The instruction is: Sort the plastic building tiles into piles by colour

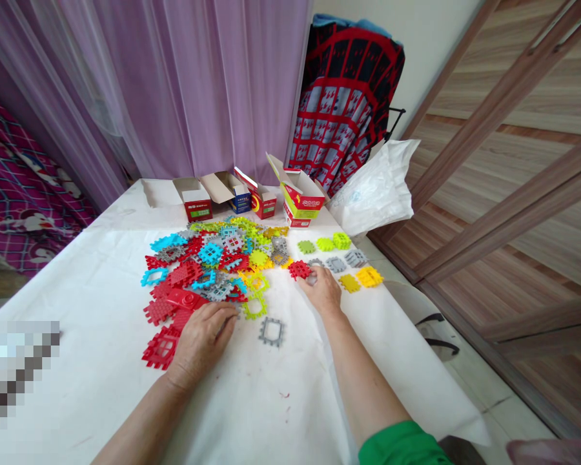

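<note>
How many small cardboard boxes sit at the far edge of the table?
4, in a row: a red box leftmost, then a blue box, another red one, and a red-yellow box rightmost. None seems hidden.

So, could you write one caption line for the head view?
Left hand rests by red tiles; right hand touches a grey tile on the white table.

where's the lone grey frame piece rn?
Head view: the grey frame piece lies flat on the white table cover, alone just in front of the pile of colourful pieces, between the left hand and the right forearm.
</note>
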`<state>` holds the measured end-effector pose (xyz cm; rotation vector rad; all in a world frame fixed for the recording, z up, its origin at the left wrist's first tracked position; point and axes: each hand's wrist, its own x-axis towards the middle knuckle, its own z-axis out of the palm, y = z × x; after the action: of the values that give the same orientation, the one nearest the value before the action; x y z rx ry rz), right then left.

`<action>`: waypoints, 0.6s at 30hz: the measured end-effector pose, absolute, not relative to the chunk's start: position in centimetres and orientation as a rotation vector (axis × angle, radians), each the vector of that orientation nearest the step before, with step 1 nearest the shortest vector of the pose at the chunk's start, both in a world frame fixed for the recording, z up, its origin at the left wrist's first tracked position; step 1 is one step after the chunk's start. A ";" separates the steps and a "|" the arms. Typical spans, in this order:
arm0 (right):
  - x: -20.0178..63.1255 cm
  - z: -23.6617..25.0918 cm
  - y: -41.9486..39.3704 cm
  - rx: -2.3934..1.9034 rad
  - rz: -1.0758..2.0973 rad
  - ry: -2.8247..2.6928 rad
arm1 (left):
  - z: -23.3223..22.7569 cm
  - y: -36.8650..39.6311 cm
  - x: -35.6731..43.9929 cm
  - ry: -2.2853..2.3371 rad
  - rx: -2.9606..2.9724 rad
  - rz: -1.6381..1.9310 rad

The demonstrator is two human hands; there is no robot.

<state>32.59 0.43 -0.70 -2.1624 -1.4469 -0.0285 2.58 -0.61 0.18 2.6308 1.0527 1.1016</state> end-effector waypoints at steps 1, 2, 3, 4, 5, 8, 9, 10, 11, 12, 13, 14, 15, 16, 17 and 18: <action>32.6 -0.7 0.4 -2.160 -0.029 -1.448 | 0.2 -0.6 2.6 1.052 2.629 1.102; 32.6 -0.8 0.4 -2.156 -0.029 -1.450 | 0.2 -0.6 2.6 1.051 2.627 1.105; 32.6 -0.8 0.4 -2.152 -0.029 -1.452 | 0.2 -0.6 2.6 1.052 2.626 1.106; 32.6 -0.8 0.4 -2.149 -0.029 -1.455 | 0.2 -0.6 2.6 1.053 2.625 1.108; 32.7 -0.9 0.4 -2.147 -0.030 -1.459 | 0.2 -0.6 2.6 1.054 2.625 1.112; 32.7 -0.9 0.4 -2.151 -0.028 -1.468 | 0.3 -0.6 2.6 1.054 2.631 1.123; 32.7 -0.9 0.4 -2.154 -0.024 -1.469 | 0.3 -0.6 2.6 1.052 2.634 1.127; 32.7 -0.8 0.4 -2.158 -0.019 -1.470 | 0.2 -0.6 2.6 1.050 2.635 1.128; 32.7 -0.8 0.4 -2.161 -0.013 -1.469 | 0.2 -0.6 2.6 1.050 2.634 1.126; 32.7 -0.7 0.4 -2.163 -0.008 -1.469 | 0.2 -0.6 2.6 1.050 2.631 1.123; 32.6 -0.7 0.4 -2.162 -0.006 -1.469 | 0.2 -0.6 2.6 1.050 2.628 1.119; 32.6 -0.6 0.3 -2.159 -0.005 -1.468 | 0.2 -0.6 2.6 1.053 2.624 1.116; 32.6 -0.6 0.3 -2.155 -0.007 -1.467 | 0.2 -0.6 2.6 1.056 2.620 1.114; 32.6 -0.6 0.3 -2.149 -0.008 -1.466 | 0.2 -0.6 2.6 1.057 2.619 1.114; 32.6 -0.6 0.3 -2.145 -0.008 -1.465 | 0.2 -0.6 2.6 1.058 2.619 1.115; 32.6 -0.7 0.3 -2.140 -0.007 -1.463 | 0.2 -0.6 2.6 1.060 2.618 1.115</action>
<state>32.61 0.34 -0.68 -2.1400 -1.4634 -0.0070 2.60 -0.59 0.15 2.6178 1.0600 1.1148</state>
